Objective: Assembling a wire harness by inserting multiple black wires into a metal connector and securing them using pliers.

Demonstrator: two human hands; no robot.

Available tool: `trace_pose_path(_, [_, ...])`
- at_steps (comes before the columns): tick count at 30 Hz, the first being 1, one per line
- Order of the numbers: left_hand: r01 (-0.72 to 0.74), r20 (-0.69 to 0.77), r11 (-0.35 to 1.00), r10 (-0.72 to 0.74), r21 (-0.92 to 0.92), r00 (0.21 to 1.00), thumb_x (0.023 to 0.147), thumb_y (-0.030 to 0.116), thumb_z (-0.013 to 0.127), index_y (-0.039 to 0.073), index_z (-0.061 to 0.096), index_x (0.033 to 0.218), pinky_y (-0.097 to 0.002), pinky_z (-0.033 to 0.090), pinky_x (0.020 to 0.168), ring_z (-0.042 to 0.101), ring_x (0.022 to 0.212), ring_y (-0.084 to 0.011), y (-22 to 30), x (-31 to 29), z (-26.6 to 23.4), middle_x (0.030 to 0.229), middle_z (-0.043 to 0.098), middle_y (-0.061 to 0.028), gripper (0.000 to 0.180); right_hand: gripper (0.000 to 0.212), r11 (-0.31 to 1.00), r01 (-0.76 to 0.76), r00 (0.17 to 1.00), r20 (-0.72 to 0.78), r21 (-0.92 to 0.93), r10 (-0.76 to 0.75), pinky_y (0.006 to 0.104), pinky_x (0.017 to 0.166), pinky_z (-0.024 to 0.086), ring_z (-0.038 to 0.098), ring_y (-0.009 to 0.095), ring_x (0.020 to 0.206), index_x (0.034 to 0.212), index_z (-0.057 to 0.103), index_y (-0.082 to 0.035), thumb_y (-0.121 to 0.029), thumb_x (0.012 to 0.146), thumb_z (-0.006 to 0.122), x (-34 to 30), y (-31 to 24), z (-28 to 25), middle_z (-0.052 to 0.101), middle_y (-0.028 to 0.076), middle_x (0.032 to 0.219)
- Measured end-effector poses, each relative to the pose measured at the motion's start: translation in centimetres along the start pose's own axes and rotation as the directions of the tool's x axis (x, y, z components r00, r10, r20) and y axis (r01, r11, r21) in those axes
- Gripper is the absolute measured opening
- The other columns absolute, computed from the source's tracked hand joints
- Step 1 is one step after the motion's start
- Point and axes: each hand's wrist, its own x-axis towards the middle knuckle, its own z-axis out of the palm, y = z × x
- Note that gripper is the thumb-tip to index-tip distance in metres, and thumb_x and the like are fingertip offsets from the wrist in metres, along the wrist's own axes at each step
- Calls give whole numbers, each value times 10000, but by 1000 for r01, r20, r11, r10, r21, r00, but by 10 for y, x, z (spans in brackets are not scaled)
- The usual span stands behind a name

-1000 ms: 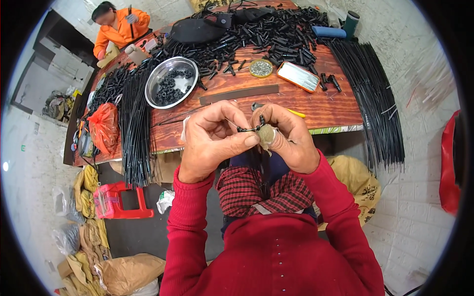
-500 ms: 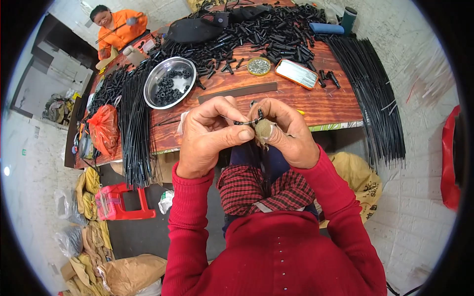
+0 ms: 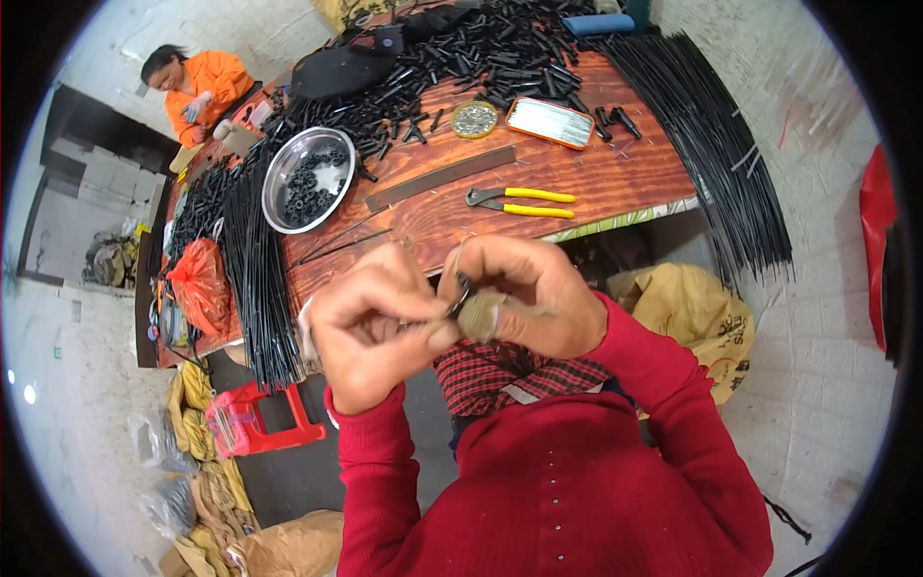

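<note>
Both my hands meet above my lap at the table's front edge. Pinched between thumb and fingers of my right hand (image 3: 534,293) is a small black piece (image 3: 465,285), mostly covered by the fingertips. A greenish cloth cover (image 3: 481,315) wraps the right thumb. My left hand (image 3: 361,327) is closed in a pinch right beside it, smeared by motion; what its fingertips hold cannot be made out. Yellow-handled pliers (image 3: 534,202) lie on the table (image 3: 433,213) just beyond my hands.
A steel bowl (image 3: 270,163) holds small black rings. Near a flat dark bar (image 3: 442,177) are a round tin (image 3: 475,119) and an orange-rimmed tray (image 3: 550,123). Bundles of long black rods (image 3: 687,144) overhang the edge. A co-worker (image 3: 207,91) sits far left; a red stool (image 3: 255,420) stands below.
My view has shifted, and my hands sit lower in it, uncovering the pliers. The left hand has moved slightly away from the right and blurs. The co-worker's raised hand has come down.
</note>
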Motion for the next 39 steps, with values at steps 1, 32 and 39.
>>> trace_pose_path(1, [28, 1, 998, -28, -56, 1000, 619, -73, 778, -15, 669, 773, -243, 385, 590, 516, 644, -128, 4, -2, 0, 711, 558, -57, 197, 404, 999, -2, 1000, 18, -43, 2, 231, 661, 412, 488, 73, 757, 981, 552, 11, -358, 883, 682, -2, -3, 1, 548, 24, 901])
trace_pose_path(32, [72, -94, 966, -50, 248, 994, 774, 37, 764, -17, 676, 849, -209, 368, 615, 488, 691, -78, -7, 8, -5, 759, 568, -13, 127, 371, 999, 15, 989, -147, 29, -11, 215, 726, 420, 497, 68, 809, 1004, 549, -5, -309, 856, 703, 8, 4, -8, 537, 2, 911])
trace_pose_path(39, [77, 49, 986, -85, 148, 995, 772, 30, 761, -27, 692, 862, -214, 392, 623, 516, 706, -88, -7, 18, -13, 771, 582, -19, 127, 367, 999, -21, 996, -84, 37, 24, 230, 798, 433, 527, 75, 858, 1010, 550, -15, -264, 818, 739, 7, -4, -12, 563, 9, 956])
